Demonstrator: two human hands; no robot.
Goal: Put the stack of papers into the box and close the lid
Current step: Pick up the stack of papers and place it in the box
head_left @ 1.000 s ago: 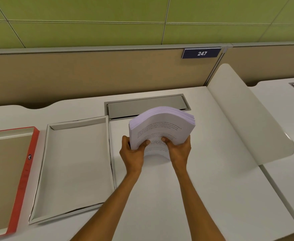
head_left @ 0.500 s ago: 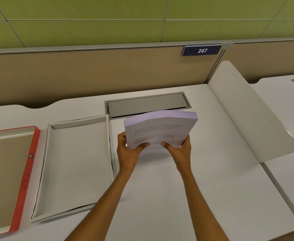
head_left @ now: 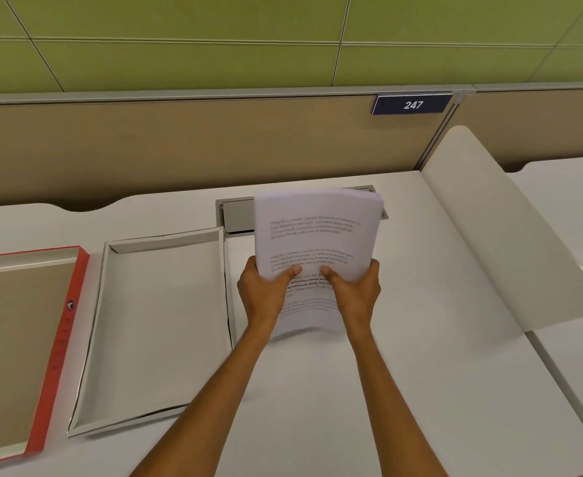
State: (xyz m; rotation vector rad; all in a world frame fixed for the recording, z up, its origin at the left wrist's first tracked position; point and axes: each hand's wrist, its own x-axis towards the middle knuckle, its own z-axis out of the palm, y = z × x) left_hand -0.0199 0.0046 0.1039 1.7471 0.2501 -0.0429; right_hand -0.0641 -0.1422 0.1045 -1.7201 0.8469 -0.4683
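Your fingers wrap behind the stack of papers [head_left: 317, 235], thumbs pressed on its printed face, so both the left hand [head_left: 266, 294] and the right hand [head_left: 357, 296] are clamped on its lower part. You hold it raised and tilted toward you, probably to square the sheets. Forearms reach forward, wrists close together. The open white box [head_left: 166, 246] lies just left of your fingers; the red-edged lid [head_left: 66, 325] lies beyond it.
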